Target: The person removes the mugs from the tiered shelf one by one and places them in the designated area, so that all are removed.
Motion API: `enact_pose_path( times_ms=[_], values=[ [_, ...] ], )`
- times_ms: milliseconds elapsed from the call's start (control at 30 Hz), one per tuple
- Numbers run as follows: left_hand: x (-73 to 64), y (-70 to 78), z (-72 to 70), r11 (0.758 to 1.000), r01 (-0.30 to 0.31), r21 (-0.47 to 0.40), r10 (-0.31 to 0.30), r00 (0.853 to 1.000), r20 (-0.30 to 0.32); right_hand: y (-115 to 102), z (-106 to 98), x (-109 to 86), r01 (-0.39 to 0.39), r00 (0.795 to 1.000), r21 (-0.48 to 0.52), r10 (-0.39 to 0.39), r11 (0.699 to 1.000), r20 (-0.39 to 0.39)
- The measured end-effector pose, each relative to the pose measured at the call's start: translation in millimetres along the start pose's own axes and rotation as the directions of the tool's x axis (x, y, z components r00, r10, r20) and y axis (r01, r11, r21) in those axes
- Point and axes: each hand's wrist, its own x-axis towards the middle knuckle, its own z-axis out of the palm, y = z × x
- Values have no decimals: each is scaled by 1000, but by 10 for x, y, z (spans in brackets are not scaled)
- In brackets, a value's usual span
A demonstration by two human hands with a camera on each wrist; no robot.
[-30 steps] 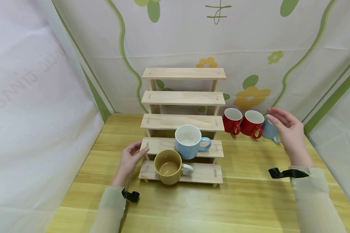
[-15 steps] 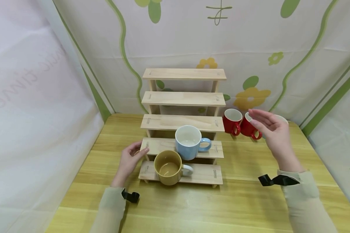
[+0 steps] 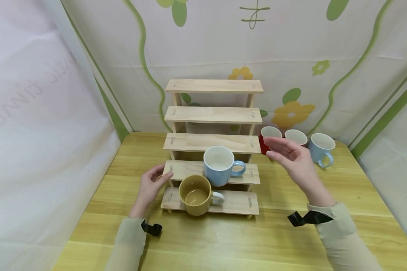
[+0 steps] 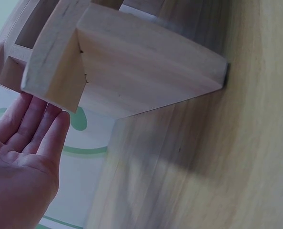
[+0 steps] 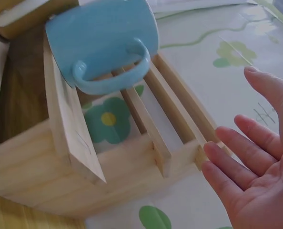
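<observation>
A light wooden step shelf [image 3: 212,142] with several tiers stands on the table. My left hand [image 3: 150,186] holds its left end at the second tier from the bottom, thumb over the board and fingers under its edge [image 4: 36,119]. On that tier sits a light blue mug [image 3: 219,165], handle to the right. A mustard mug [image 3: 195,195] with a white-ended handle stands on the lowest tier. My right hand [image 3: 293,160] is in the air right of the shelf, fingers extended, holding nothing. It overlaps two red mugs [image 3: 264,146] in the head view.
Another light blue mug [image 3: 320,148] stands at the back right, in a row with the red ones. Pale cloth walls [image 3: 203,41] with printed flowers enclose the wooden table [image 3: 230,241] at the back and sides.
My right hand has moved left from the far blue mug, past the red mugs, toward the shelf. The blue mug at the right is now uncovered. My left hand has stayed put.
</observation>
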Motion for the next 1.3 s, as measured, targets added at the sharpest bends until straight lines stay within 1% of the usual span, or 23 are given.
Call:
enact_pose_path(
  times_ms=[167,333,567,833,1133,1300],
  values=[
    [-8,16,-1,1000,0,-1,0,1000,1,15,127,-14,-9,998,-5,9,1000,56],
    [-20,25,1,1000,-4,-5,4,1000,-3,43,227,-51,-24,993,-39,28,999,116],
    [-12,7,-2,1000,-5,8,5,1000,-8,119,328,-101,-70,982,-45,77,997,175],
    [-18,-7,-3,1000,1,23,-1,1000,-6,203,393,-132,-131,969,-58,140,990,204],
    [-11,-12,3,1000,-3,-3,3,1000,-6,293,445,-151,-218,948,-97,234,971,214],
    [1,-17,9,1000,-2,-9,2,1000,-9,332,473,-140,-227,943,-90,242,970,230]
  ],
)
